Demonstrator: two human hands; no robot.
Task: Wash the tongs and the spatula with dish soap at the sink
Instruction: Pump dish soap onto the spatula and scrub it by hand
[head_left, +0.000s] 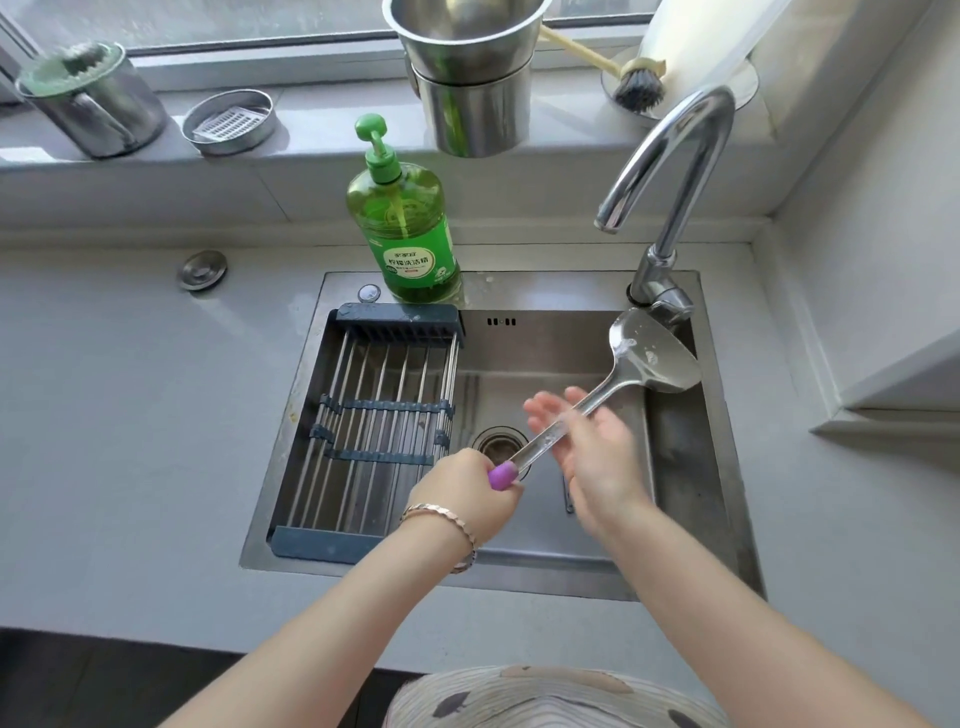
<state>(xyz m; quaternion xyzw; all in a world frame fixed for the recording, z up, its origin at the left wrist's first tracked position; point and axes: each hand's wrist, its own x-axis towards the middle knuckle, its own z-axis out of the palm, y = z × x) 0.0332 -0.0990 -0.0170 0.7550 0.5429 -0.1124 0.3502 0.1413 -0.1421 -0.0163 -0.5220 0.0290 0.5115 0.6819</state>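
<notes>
While the spatula (597, 400) is held out over the sink (691, 519), its purple handle end (503, 475) is gripped in the left hand (467, 499), fingers closed tight round it; a bracelet (447, 525) is worn on that wrist; the steel shaft is angled up and to the right, and the broad blade (652, 353) is carried just in front of the tap base, flecks of suds seen on its face; the right hand (587, 447) is laid against the middle of the shaft, palm open and fingers spread, the shaft crossed over the palm rather than clenched; whether the fingers are curled under it cannot be told; the drain (500, 444) is seen directly below the handle, partly hidden by it; a thin dark shape is glimpsed on the basin floor beside the right wrist, too little shown to be named; the left half of the basin is spanned by a roll-up drying rack (379, 426); the green dish soap bottle (408, 228) is stood upright on the back rim of the sink, well apart from both hands; the curved tap (675, 156) is arched above the blade, and no stream is visible at its spout; on the window ledge behind, stacked steel pots (472, 78) and a dish brush (636, 88) are seen.
</notes>
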